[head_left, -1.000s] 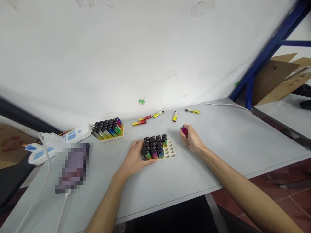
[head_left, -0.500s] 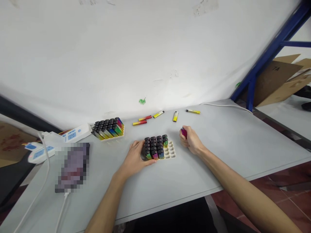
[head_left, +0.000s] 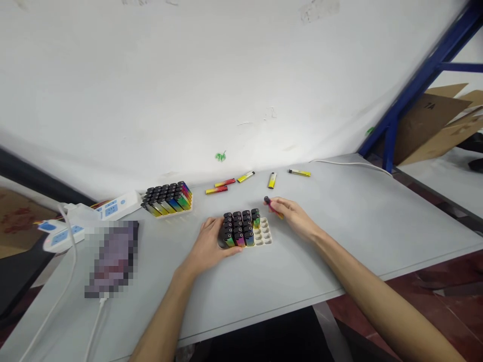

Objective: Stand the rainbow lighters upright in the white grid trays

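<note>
A pale tray (head_left: 266, 234) with small sockets stands in the middle of the table, most of it filled with upright black-topped lighters (head_left: 238, 227). Its right-hand sockets hold nothing. My left hand (head_left: 208, 242) wraps the tray's left side, thumb along the front and fingers behind, pressed against the outer lighters. Just right of the tray, my right hand (head_left: 292, 213) pinches a red and yellow lighter (head_left: 268, 202), its black top tilted up and to the left. The held lighter is apart from the tray.
Loose lighters lie near the wall, among them a yellow one (head_left: 272, 180) and a red one (head_left: 217, 190). A second full tray of lighters (head_left: 168, 198) stands back left, beside a white power strip (head_left: 109, 216). A blurred-out object (head_left: 115, 259) with a white cable lies at left.
My right hand has moved slightly left toward the tray. It has turned the lighter, so its black top and body now show. My left hand stays on the tray.
</note>
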{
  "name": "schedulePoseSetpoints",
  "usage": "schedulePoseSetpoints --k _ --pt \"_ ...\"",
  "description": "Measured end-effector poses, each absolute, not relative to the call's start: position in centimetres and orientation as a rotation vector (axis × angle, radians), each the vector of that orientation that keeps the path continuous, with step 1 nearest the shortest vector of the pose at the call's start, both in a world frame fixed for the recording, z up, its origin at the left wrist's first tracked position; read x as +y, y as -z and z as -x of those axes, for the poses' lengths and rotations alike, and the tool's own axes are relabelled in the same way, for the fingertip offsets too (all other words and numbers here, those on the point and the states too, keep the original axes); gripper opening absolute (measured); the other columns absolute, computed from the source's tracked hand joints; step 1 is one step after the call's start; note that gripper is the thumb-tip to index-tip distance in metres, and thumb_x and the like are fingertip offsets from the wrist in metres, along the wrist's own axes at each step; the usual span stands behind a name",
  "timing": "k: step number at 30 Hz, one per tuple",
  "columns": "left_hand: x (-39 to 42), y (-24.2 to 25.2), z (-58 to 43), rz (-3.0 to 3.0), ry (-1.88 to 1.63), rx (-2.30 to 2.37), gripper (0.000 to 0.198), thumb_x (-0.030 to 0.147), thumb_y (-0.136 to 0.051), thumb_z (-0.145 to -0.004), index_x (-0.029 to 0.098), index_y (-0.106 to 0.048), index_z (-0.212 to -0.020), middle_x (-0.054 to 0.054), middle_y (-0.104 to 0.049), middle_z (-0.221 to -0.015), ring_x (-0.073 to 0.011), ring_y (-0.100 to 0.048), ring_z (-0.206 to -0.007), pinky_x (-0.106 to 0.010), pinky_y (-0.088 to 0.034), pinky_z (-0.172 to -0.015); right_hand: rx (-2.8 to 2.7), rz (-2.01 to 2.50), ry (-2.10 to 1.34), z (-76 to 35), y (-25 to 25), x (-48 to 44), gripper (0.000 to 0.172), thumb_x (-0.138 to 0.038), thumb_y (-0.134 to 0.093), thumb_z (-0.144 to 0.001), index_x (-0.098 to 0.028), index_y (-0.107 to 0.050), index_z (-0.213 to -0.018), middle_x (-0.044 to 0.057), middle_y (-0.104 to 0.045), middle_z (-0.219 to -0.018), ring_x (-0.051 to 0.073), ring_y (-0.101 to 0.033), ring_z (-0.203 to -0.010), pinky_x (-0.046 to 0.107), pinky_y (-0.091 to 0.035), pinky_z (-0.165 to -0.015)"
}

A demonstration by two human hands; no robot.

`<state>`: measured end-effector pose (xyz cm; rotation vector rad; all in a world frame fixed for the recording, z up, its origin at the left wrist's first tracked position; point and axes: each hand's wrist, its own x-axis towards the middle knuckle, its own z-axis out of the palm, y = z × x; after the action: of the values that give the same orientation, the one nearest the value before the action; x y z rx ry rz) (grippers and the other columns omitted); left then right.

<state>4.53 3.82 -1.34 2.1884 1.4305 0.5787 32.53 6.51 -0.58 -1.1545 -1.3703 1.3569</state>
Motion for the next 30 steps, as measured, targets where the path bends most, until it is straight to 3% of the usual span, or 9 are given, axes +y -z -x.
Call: schedulePoseSetpoints --k 3,11,22,30 --pt "3.8 1.4 -4.5 -2.196 -0.584 1.426 0.066 0.043 -0.083 -0.072 0.021 -0.053 -0.125 -0.008 -0.060 -0.118 -0.0304 -0.049 -0.119 -0.043 -0.043 -0.102 -1.493 1.096 -1.445 -33.1 -0.1 6.3 0.031 -0.047 -0.069 -0.085 -0.018 -0.071 -0.098 0.003 -0.067 -0.091 0.015 -0.056 -0.079 0.029 -0.042 -0.074" --pt "3.8 1.5 -4.5 -2.185 -0.593 1.439 0.065 0.043 -0.084 -0.070 0.022 -0.053 -0.124 -0.007 -0.060 -0.117 -0.0305 -0.049 -0.119 -0.042 -0.043 -0.101 -1.495 0.964 -1.581 -32.9 -0.1 6.0 0.027 -0.040 -0.080 -0.078 -0.018 -0.066 -0.088 0.001 -0.071 -0.079 0.015 -0.064 -0.073 0.032 -0.048 -0.074" --pt "3.8 1.5 -4.5 -2.180 -0.592 1.446 0.066 0.045 -0.084 -0.069 0.022 -0.054 -0.123 -0.007 -0.061 -0.119 -0.0302 -0.050 -0.120 -0.042 -0.043 -0.101 -1.609 1.023 -1.246 -31.5 1.0 5.6 0.031 -0.037 -0.083 -0.073 -0.020 -0.059 -0.083 0.000 -0.066 -0.079 0.015 -0.062 -0.073 0.032 -0.051 -0.071" --pt "3.8 1.5 -4.5 -2.210 -0.579 1.437 0.066 0.044 -0.084 -0.071 0.021 -0.052 -0.124 -0.008 -0.061 -0.120 -0.0303 -0.050 -0.119 -0.044 -0.042 -0.103 -1.815 1.108 -1.090 -30.9 0.7 5.0 0.026 -0.039 -0.078 -0.077 -0.021 -0.059 -0.075 -0.001 -0.066 -0.076 0.015 -0.060 -0.070 0.029 -0.048 -0.068"
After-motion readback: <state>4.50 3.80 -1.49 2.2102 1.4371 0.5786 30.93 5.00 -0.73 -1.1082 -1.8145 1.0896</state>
